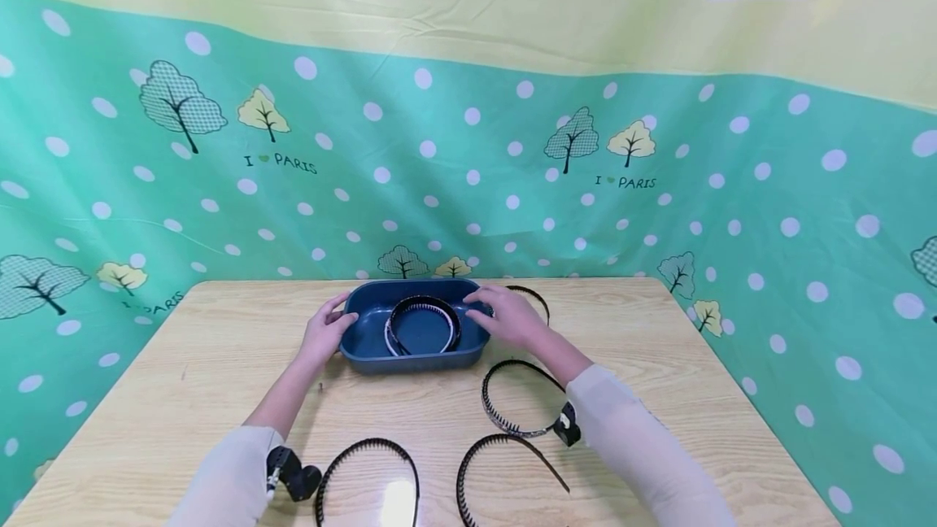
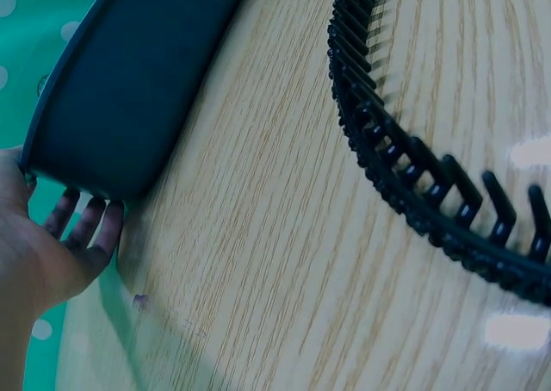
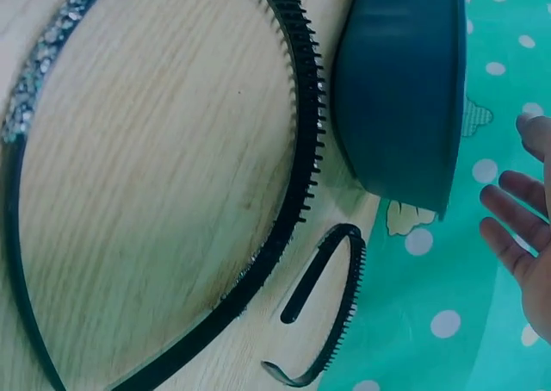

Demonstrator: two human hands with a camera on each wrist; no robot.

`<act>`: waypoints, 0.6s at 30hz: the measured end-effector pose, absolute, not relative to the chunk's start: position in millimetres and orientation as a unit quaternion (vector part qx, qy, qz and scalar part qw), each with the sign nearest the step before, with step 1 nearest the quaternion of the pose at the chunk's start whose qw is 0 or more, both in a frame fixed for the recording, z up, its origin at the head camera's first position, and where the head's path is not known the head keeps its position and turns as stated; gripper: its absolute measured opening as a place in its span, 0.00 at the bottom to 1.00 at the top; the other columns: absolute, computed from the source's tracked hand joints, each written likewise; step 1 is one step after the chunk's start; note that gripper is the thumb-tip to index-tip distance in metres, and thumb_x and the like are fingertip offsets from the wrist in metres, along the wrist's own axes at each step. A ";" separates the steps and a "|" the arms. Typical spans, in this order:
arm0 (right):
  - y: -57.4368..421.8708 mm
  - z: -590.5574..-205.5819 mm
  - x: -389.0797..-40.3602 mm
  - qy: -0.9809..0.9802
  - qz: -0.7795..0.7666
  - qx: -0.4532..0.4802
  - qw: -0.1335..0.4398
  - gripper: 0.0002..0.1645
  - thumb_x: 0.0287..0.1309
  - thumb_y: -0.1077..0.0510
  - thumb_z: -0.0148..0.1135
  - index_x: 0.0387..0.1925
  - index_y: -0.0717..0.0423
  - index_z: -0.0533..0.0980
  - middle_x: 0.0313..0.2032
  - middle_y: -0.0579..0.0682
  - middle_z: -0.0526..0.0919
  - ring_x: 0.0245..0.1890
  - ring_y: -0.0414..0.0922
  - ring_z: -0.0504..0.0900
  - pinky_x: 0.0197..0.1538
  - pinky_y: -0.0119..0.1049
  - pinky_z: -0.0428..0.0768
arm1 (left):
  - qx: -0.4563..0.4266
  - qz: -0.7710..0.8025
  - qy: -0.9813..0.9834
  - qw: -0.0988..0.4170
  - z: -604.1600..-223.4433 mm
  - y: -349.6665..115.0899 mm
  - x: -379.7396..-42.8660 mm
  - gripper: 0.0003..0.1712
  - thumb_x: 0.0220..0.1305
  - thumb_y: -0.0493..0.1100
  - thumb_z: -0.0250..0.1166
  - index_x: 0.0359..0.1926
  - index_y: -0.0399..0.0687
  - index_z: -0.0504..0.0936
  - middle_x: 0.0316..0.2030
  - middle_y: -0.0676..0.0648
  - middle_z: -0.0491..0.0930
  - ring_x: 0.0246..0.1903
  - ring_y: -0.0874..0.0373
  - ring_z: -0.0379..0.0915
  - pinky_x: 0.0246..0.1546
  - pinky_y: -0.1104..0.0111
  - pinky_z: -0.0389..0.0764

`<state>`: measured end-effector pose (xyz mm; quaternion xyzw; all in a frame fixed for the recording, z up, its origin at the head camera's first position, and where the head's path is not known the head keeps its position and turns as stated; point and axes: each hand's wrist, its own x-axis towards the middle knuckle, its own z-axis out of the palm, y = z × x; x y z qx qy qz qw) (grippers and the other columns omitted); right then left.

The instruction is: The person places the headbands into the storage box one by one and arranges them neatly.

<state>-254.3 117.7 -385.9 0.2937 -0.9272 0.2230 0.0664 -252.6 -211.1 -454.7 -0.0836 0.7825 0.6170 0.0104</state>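
Observation:
A dark blue oblong basin [image 1: 410, 363] stands near the back edge of the table. Inside it lie a black headband [image 1: 455, 324] and a whitish toothed headband [image 1: 388, 340], overlapping. My left hand [image 1: 322, 334] holds the basin's left end, thumb at the rim; in the left wrist view its fingers [image 2: 84, 223] curl under that end. Over the basin's right end is my right hand [image 1: 510, 315], fingers spread and nothing held. The right wrist view shows this hand [image 3: 527, 227] apart from the basin wall [image 3: 400, 89].
On the wooden table, a black headband [image 1: 543, 299] lies behind my right hand and a glittery one [image 1: 492, 409] below that forearm. Two more toothed headbands, one left [image 1: 366, 444] and one right [image 1: 463, 470], lie at the front. A green dotted cloth [image 1: 468, 161] hangs behind.

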 end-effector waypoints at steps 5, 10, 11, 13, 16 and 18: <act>124.5 -380.5 -257.3 -0.928 0.249 0.267 0.073 0.17 0.62 0.49 0.57 0.50 0.49 0.79 0.47 0.49 0.80 0.41 0.46 0.78 0.40 0.38 0.77 | -0.082 0.618 0.781 0.014 -455.1 -211.6 -252.8 0.33 0.68 0.48 0.54 0.71 0.54 0.55 0.65 0.32 0.61 0.61 0.39 0.64 0.58 0.50 0.71; 134.7 -377.7 -262.2 -0.927 0.269 0.249 0.080 0.17 0.62 0.51 0.58 0.51 0.52 0.78 0.45 0.53 0.80 0.44 0.50 0.79 0.46 0.42 0.79 | -0.081 0.619 0.781 0.014 -455.1 -211.6 -252.8 0.33 0.68 0.48 0.54 0.71 0.54 0.55 0.64 0.32 0.62 0.60 0.39 0.64 0.57 0.51 0.72; 137.1 -377.6 -263.4 -0.926 0.275 0.244 0.079 0.18 0.62 0.51 0.58 0.51 0.52 0.78 0.46 0.53 0.80 0.45 0.51 0.79 0.47 0.43 0.79 | -0.081 0.619 0.781 0.013 -454.9 -211.6 -252.7 0.33 0.68 0.48 0.54 0.71 0.54 0.56 0.64 0.32 0.62 0.60 0.39 0.64 0.57 0.51 0.72; 142.1 -377.1 -265.8 -0.926 0.287 0.230 0.079 0.18 0.62 0.52 0.57 0.51 0.53 0.78 0.47 0.53 0.80 0.46 0.51 0.80 0.48 0.44 0.79 | -0.082 0.618 0.782 0.012 -454.9 -211.6 -252.6 0.33 0.68 0.48 0.54 0.71 0.54 0.56 0.64 0.32 0.62 0.60 0.39 0.64 0.58 0.51 0.71; 149.4 -376.4 -269.5 -0.925 0.306 0.211 0.083 0.18 0.62 0.52 0.57 0.50 0.54 0.78 0.49 0.54 0.79 0.46 0.52 0.80 0.47 0.45 0.79 | -0.082 0.618 0.782 0.011 -454.6 -211.6 -252.3 0.33 0.68 0.48 0.54 0.71 0.54 0.56 0.64 0.32 0.61 0.61 0.40 0.63 0.59 0.50 0.70; 154.3 -376.4 -272.4 -0.925 0.313 0.197 0.085 0.18 0.63 0.51 0.57 0.50 0.55 0.78 0.49 0.53 0.80 0.45 0.51 0.80 0.45 0.44 0.80 | -0.082 0.619 0.781 0.011 -454.8 -211.4 -252.4 0.33 0.68 0.47 0.54 0.71 0.53 0.56 0.64 0.32 0.61 0.61 0.40 0.63 0.59 0.50 0.70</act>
